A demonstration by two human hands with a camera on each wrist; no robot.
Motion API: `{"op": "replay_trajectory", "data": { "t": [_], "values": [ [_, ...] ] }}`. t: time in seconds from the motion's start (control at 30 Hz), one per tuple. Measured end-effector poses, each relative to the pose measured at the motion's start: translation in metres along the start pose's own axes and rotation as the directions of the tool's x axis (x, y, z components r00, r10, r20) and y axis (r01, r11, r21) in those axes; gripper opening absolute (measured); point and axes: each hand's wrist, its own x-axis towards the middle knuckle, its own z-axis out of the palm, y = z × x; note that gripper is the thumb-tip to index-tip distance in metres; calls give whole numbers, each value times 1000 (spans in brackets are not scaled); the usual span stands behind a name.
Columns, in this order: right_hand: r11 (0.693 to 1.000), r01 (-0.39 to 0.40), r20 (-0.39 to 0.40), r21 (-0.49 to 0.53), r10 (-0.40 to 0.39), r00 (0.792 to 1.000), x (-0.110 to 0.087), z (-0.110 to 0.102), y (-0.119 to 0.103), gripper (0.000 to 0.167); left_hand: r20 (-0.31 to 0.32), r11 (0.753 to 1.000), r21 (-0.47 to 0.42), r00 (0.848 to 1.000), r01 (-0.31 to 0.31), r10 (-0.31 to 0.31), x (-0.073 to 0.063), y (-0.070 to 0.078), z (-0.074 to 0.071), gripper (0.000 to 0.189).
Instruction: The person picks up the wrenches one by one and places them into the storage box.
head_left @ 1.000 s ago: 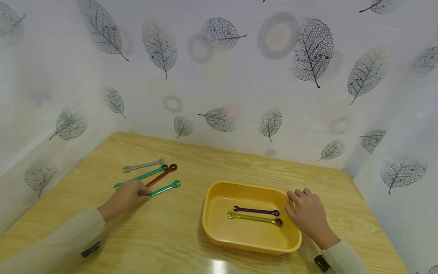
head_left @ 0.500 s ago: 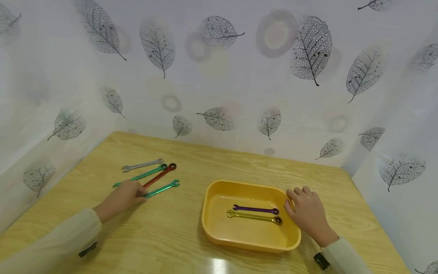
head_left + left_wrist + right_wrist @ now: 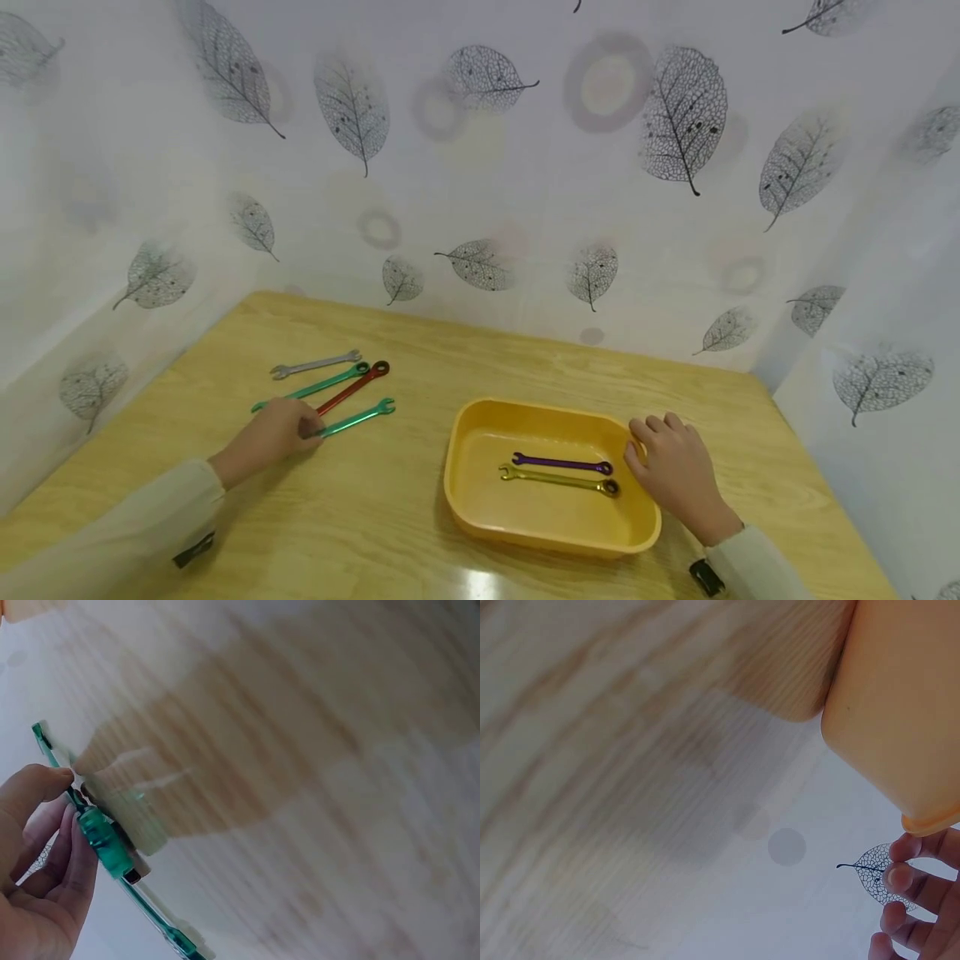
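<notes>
My left hand (image 3: 279, 433) pinches the near end of a green wrench (image 3: 358, 418), whose jaw end points away to the right. In the left wrist view the thumb and fingers (image 3: 56, 784) close on this green wrench (image 3: 103, 841). Beside it lie a red wrench (image 3: 352, 388), a second green wrench (image 3: 326, 383) and a silver wrench (image 3: 315, 364). My right hand (image 3: 678, 475) holds the right rim of a yellow plastic tray (image 3: 555, 546), thumb on the inner side and fingers outside. Inside the tray lie a purple wrench (image 3: 562, 462) and a gold wrench (image 3: 555, 477).
The wooden table (image 3: 360, 517) meets a leaf-patterned cloth (image 3: 517, 200) at its back and sides. Bare table separates the wrenches on the left from the tray on the right.
My left hand has shifted slightly toward the near left along the green wrench, while the wrench's far end stays about where it was. The right hand and the tray have not moved.
</notes>
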Motion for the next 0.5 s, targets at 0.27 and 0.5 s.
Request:
{"op": "replay_trajectory", "data": {
  "t": [0.27,0.5],
  "values": [
    [1000,-16,25,5,16,1000,-2,1,-1,8,-36,1000,-25,999,13,-14,-2,-8,-3,9],
    [1000,-10,21,5,9,1000,-1,1,-1,8,-51,999,-36,999,-5,4,-1,-11,-8,8]
  ]
}}
